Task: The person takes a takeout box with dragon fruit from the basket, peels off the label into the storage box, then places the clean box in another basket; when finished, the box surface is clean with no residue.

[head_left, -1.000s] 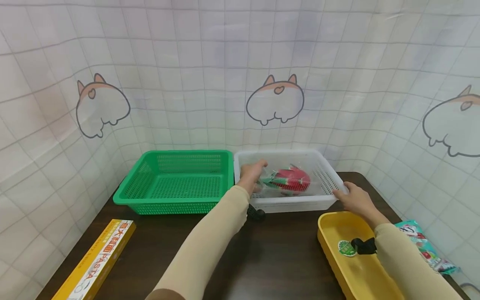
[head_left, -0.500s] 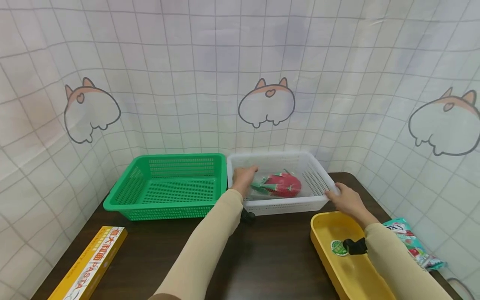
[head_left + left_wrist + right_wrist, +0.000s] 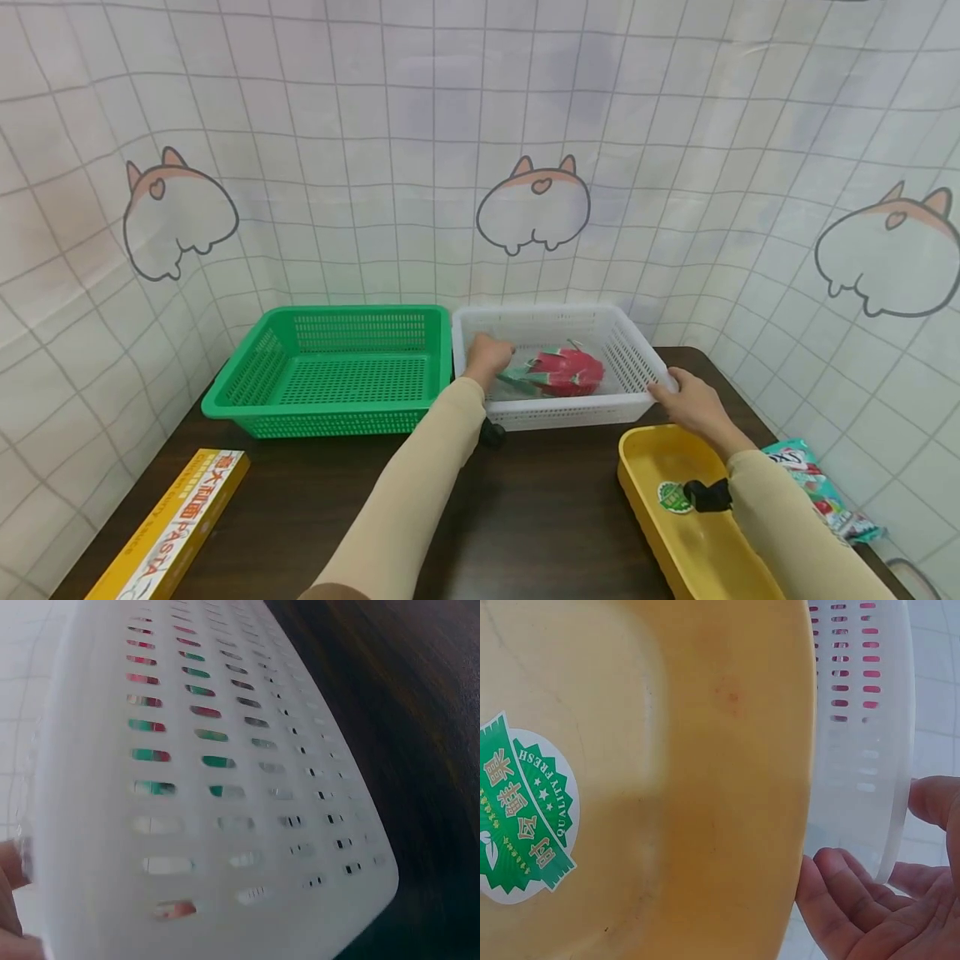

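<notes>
My left hand (image 3: 488, 354) is inside the left part of the white basket (image 3: 577, 414), fingers curled at the gathered end of a clear plastic bag. In that bag, a pink dragon fruit (image 3: 567, 372) with green tips lies on the basket floor. From the left wrist view, the basket's slotted wall (image 3: 97, 825) fills most of the picture, and the fingers show only at the left edge. My right hand (image 3: 693, 402) grips the basket's front right corner, thumb at the rim and fingers beneath, as the right wrist view shows beside the yellow tray (image 3: 735, 780).
A green basket (image 3: 322, 410) stands against the white one on the left. A pasta box (image 3: 168, 529) lies at the table's left side. Under my right forearm is the yellow tray, with a teal snack bag (image 3: 821, 492) to its right. A tiled-pattern sheet hangs behind.
The dragon fruit in its bag has come down onto the basket floor, and my left hand has lowered with it. My right hand stays on the corner. The head view has shifted slightly.
</notes>
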Motion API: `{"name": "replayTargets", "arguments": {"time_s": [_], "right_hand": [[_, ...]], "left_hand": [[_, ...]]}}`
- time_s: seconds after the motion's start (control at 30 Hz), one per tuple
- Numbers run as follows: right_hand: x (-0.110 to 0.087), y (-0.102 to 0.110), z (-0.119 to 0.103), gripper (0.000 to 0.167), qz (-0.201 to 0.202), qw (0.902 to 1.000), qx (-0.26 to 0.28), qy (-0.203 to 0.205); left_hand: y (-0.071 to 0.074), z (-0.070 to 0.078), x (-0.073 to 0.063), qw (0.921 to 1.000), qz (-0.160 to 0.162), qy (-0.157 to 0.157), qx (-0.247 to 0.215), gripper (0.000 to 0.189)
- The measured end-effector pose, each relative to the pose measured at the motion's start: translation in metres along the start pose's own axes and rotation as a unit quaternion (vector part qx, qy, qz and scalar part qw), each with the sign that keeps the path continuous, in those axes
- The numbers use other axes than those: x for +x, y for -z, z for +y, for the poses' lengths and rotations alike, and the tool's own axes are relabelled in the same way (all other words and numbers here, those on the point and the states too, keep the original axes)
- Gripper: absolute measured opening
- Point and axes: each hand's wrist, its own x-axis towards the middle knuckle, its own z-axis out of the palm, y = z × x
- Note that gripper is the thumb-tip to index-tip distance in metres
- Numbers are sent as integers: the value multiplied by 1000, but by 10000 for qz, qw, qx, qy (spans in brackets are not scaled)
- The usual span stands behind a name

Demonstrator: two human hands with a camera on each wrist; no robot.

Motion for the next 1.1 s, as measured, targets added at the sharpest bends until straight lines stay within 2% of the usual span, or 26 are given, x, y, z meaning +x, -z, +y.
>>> {"name": "replayTargets", "arguments": {"time_s": [0.2, 0.33, 0.53, 0.67, 0.77, 0.83, 0.87, 0.93, 1.03, 1.07, 1.1], "right_hand": [[2, -1, -2, 72, 24, 10000, 4, 31], [3, -1, 1, 73, 21, 10000, -17, 40], [9, -1, 1, 74, -74, 9999, -47, 92], [13, 1, 0, 75, -107, 9997, -88, 178], [15, 3, -1, 76, -111, 9997, -156, 177], [15, 6, 2, 76, -28, 9995, -262, 174], [15, 8, 2, 75, 66, 9993, -324, 178], [15, 12, 2, 74, 342, 9982, -430, 219], [17, 19, -7, 72, 897, 9937, -512, 431], [17, 21, -12, 71, 1084, 9915, -490, 529], [18, 23, -18, 70, 1250, 9889, -478, 649]], "left_hand": [[2, 0, 1, 9988, -344, -40, 346, 65], [4, 3, -2, 9978, -483, -77, 442, 66], [15, 3, -10, 9951, -790, -78, 592, 67], [28, 10, -19, 9887, -1003, -365, 1050, 64], [39, 14, -28, 9796, -1057, -758, 1532, 59], [46, 16, -36, 9675, -1069, -1193, 1957, 55], [51, 17, -41, 9569, -1045, -1464, 2279, 53], [61, 20, -50, 9321, -962, -1952, 2895, 51], [79, 25, -58, 8878, -663, -2492, 3811, 48], [84, 28, -60, 8783, -572, -2580, 3984, 48], [90, 30, -60, 8730, -495, -2619, 4085, 47]]}}
